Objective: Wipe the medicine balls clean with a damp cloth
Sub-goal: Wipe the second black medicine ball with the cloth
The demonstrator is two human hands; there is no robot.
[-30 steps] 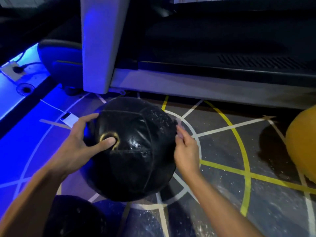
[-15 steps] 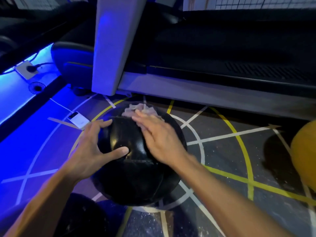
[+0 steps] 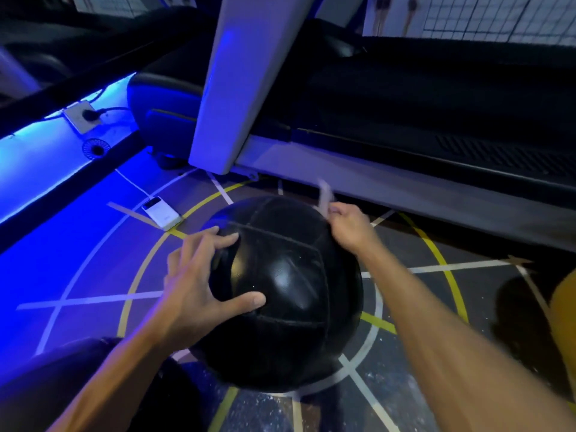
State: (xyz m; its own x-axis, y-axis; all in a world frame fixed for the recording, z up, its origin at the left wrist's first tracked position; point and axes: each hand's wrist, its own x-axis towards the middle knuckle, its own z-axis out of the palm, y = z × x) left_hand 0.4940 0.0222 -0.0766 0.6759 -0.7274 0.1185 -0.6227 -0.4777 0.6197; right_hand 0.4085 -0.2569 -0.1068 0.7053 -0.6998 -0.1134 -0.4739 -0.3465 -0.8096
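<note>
A large black medicine ball [image 3: 290, 294] with stitched seams rests on the marked gym floor in front of me. My left hand [image 3: 199, 279] lies on its left side, fingers spread and thumb pressed on the front. At the ball's upper right edge my right hand [image 3: 349, 226] pinches a pale cloth [image 3: 324, 196], a blurred strip sticking up above the fingers. Most of the cloth is hidden by that hand.
A treadmill frame [image 3: 389, 185] and its white upright [image 3: 230, 88] stand just behind the ball. A white power bank [image 3: 161, 212] on a cable lies on the floor to the left. A yellow ball [image 3: 564, 325] sits at the right edge. My dark-clothed knee [image 3: 62, 388] is at bottom left.
My right hand has slid with the cloth from the top of the ball to its upper right edge. The left hand stays on the left side, and the view has shifted a little.
</note>
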